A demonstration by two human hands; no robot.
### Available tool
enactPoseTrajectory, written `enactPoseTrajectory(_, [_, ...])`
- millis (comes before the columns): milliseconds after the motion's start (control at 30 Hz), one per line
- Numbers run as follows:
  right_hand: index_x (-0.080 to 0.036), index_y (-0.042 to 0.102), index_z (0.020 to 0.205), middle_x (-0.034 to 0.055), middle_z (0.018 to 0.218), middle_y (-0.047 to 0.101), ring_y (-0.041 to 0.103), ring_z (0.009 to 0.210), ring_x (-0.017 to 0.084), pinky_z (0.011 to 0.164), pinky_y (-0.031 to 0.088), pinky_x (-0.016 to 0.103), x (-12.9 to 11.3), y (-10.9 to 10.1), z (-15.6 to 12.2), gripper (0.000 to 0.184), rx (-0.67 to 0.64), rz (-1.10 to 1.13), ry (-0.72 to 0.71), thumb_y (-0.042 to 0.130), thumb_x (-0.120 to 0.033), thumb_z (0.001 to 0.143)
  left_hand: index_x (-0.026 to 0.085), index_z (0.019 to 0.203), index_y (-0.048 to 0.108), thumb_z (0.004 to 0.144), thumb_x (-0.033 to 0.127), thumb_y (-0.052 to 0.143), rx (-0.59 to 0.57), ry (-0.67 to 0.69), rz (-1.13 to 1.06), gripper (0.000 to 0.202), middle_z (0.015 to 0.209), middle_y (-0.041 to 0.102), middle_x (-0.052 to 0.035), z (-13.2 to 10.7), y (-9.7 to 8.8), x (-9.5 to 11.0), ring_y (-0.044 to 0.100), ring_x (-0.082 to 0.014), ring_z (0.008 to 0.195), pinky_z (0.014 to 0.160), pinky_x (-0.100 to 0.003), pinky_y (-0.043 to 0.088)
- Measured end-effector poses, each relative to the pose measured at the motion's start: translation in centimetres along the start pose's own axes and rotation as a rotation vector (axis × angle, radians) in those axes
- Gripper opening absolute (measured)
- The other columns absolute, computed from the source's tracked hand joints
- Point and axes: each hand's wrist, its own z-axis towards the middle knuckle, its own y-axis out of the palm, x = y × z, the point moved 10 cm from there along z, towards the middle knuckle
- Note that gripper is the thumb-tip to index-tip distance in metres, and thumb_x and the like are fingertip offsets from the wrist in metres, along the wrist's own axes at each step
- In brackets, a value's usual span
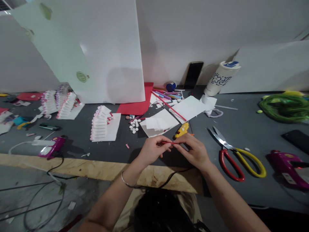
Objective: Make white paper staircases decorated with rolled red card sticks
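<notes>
Between both hands, near the table's front edge, is a thin red strip (169,142). My left hand (154,149) pinches its left end between thumb and forefinger. The right end is pinched the same way by my right hand (192,149). Just behind my right hand lies a small yellow tool (182,130), partly covered by the fingers. White paper pieces (160,124) are stacked beyond my hands, and a long red stick (169,106) lies across the sheets there. A cluster of small white round pieces (134,127) sits to the left of the papers.
Scissors (227,145) with one red and one yellow handle lie open on the right. Purple power strips (288,167) rest at both sides. Farther back stand a white tumbler (220,79) and a phone (193,75). Fanned white pieces (99,125) lie on the left; green cord (285,106) is coiled at right.
</notes>
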Motion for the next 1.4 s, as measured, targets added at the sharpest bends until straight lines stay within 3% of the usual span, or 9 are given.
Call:
enactPoseTrajectory(167, [-0.024,0.066,0.087,0.0024,0.076,0.07,0.065,0.068,0.016,0.065,0.053,0.029,-0.2,0.2,-0.1,0.005,-0.002,0.002,-0.021,0.062,-0.021,0.088,0.014,0.094,0.07,0.079,0.035,0.066,0.034,0.013,0.027,0.026,0.074,0.071,-0.0054,-0.1,-0.1,-0.3,0.063,-0.0123,0.058,0.042,-0.016,0.043])
enactPoseTrajectory(333, [-0.024,0.064,0.087,0.0029,0.077,0.07,0.065,0.069,0.017,0.065,0.053,0.03,-0.4,0.1,0.0,0.005,-0.006,-0.022,-0.026,0.061,-0.02,0.088,0.018,0.103,0.069,0.077,0.029,0.068,0.09,0.061,0.108,0.028,0.097,0.073,-0.0069,-0.4,-0.5,0.3,0.067,-0.0155,0.076,0.052,-0.018,0.049])
enactPoseTrajectory(533, [-0.023,0.064,0.085,0.0027,0.075,0.069,0.064,0.068,0.015,0.063,0.052,0.028,-0.1,0.5,-0.1,0.006,-0.038,0.001,0.008,0.06,-0.022,0.089,0.018,0.088,0.071,0.083,0.027,0.064,0.129,0.145,0.26,0.013,0.084,0.073,-0.0047,-0.7,-0.5,1.3,0.066,-0.0152,0.074,0.059,-0.021,0.051])
enactPoseTrajectory(633, [-0.022,0.064,0.084,0.0024,0.073,0.068,0.063,0.065,0.015,0.06,0.051,0.026,0.5,0.6,-0.2,0.008,-0.043,0.012,0.064,0.059,-0.025,0.089,0.018,0.095,0.069,0.086,0.022,0.061,0.199,0.322,0.4,0.013,0.091,0.072,-0.0055,-1.5,-0.4,3.1,0.067,-0.0159,0.081,0.067,-0.024,0.054])
enactPoseTrajectory(733, [-0.021,0.064,0.082,0.0021,0.072,0.068,0.063,0.064,0.014,0.059,0.05,0.024,1.2,0.9,-0.5,0.011,-0.051,0.029,0.127,0.059,-0.029,0.088,0.019,0.102,0.068,0.09,0.021,0.057,0.284,0.633,0.712,0.016,0.096,0.072,-0.0063,-3.4,0.6,5.9,0.065,-0.0177,0.09,0.079,-0.03,0.054])
enactPoseTrajectory(867, [-0.021,0.065,0.08,0.0012,0.071,0.068,0.062,0.063,0.013,0.058,0.05,0.023,2.2,1.8,-1.0,0.013,-0.094,0.059,0.23,0.059,-0.03,0.086,0.018,0.103,0.068,0.092,0.018,0.056,0.347,0.878,1.087,0.016,0.091,0.073,-0.0046,-5.3,2.5,6.6,0.064,-0.0179,0.09,0.077,-0.031,0.05])
enactPoseTrajectory(1200, [-0.02,0.068,0.077,0.0003,0.068,0.069,0.062,0.06,0.013,0.055,0.049,0.022,3.8,3.7,-1.6,0.018,-0.167,0.185,0.415,0.059,-0.033,0.083,0.017,0.103,0.069,0.094,0.017,0.053,0.424,0.85,1.27,0.018,0.089,0.07,-0.0059,-5.4,2.5,4.6,0.06,-0.0169,0.082,0.07,-0.031,0.042])
enactPoseTrajectory(1300, [-0.02,0.072,0.086,0.003,0.08,0.074,0.067,0.069,0.015,0.061,0.053,0.025,3.9,4.1,-1.7,0.021,-0.177,0.249,0.419,0.062,-0.038,0.083,0.016,0.098,0.071,0.094,0.018,0.052,0.441,0.807,1.104,0.02,0.084,0.069,-0.0063,-4.9,1.2,4.4,0.059,-0.0159,0.078,0.069,-0.028,0.046])
enactPoseTrajectory(1400, [-0.021,0.072,0.096,0.0051,0.089,0.075,0.069,0.075,0.017,0.065,0.055,0.027,3.9,4.3,-1.8,0.025,-0.167,0.295,0.419,0.063,-0.041,0.083,0.017,0.09,0.075,0.093,0.024,0.056,0.458,0.634,0.761,0.02,0.081,0.068,-0.0055,-3.6,-1.3,3.2,0.061,-0.0152,0.077,0.068,-0.026,0.049])
